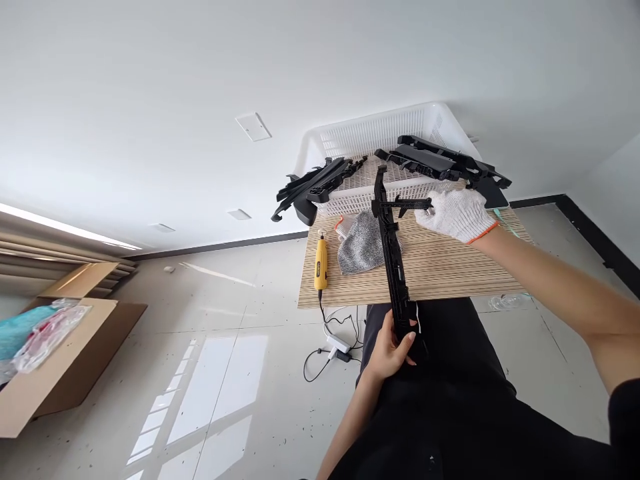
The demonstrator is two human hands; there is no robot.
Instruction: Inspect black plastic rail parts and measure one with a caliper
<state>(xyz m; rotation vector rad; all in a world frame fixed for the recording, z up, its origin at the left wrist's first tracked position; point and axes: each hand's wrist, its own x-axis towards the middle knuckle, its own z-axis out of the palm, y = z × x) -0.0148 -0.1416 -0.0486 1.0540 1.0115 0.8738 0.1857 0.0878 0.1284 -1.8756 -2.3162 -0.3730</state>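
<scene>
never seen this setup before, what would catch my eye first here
A long black plastic part runs up the middle, its near end held by the bare left hand, while the right hand in a white knit glove grips its crosspiece. Behind, a white basket on the slatted table carries more black parts, with a yellow tool at the table's left edge.

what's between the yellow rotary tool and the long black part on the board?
Head view: a grey glove lies between the yellow rotary tool and the long black part, on the striped board.
</scene>
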